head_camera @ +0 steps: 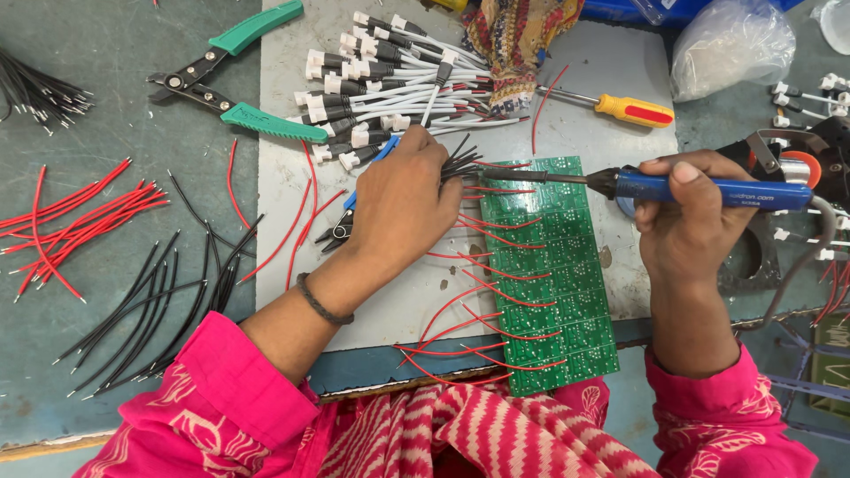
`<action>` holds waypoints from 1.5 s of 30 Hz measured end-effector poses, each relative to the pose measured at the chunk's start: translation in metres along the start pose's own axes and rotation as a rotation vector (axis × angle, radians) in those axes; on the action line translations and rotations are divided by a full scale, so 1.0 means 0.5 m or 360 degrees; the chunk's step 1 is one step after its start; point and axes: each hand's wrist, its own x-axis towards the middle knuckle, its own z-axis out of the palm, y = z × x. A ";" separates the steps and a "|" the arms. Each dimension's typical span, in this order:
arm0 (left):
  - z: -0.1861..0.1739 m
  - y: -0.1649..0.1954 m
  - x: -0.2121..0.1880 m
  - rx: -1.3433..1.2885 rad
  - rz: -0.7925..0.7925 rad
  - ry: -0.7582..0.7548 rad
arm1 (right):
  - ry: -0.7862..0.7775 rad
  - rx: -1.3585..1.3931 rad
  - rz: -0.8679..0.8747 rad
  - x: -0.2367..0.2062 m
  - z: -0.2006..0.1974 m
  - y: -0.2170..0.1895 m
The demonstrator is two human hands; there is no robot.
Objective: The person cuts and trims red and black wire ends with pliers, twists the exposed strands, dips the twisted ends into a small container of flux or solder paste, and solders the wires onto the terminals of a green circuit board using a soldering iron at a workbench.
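- Left hand (400, 199), centre of frame, clenched around a bunch of thin black wires (460, 159) at the top edge of the green rectangular circuit board (549, 274).
- Right hand (686, 217), right of centre, gripping a blue-handled soldering iron (708, 188), tip over the board's upper corner.
- Board likely light, stiff, fragile; best held by its edges. Wires limp; iron tip hot.
- Red leads (496, 305) trailing left off the board.
- Nearby on the worktop (115, 53): green-handled pliers (235, 84), yellow screwdriver (620, 109), white connector bundle (381, 80), crowding the upper middle.
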 end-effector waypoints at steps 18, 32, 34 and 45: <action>0.009 -0.007 0.011 0.0003 0.0002 0.0001 | -0.0130 -0.0077 0.0061 0.007 0.007 -0.004; 0.009 -0.010 0.013 0.0013 0.0001 -0.0026 | -0.0032 -0.0080 0.0034 0.008 0.003 -0.003; 0.010 -0.006 0.009 0.0035 -0.0017 -0.0052 | -0.0021 -0.0084 0.0061 0.008 0.003 -0.008; 0.009 -0.007 0.008 0.0059 0.0017 -0.0038 | -0.0232 -0.0238 0.0090 0.039 0.021 -0.035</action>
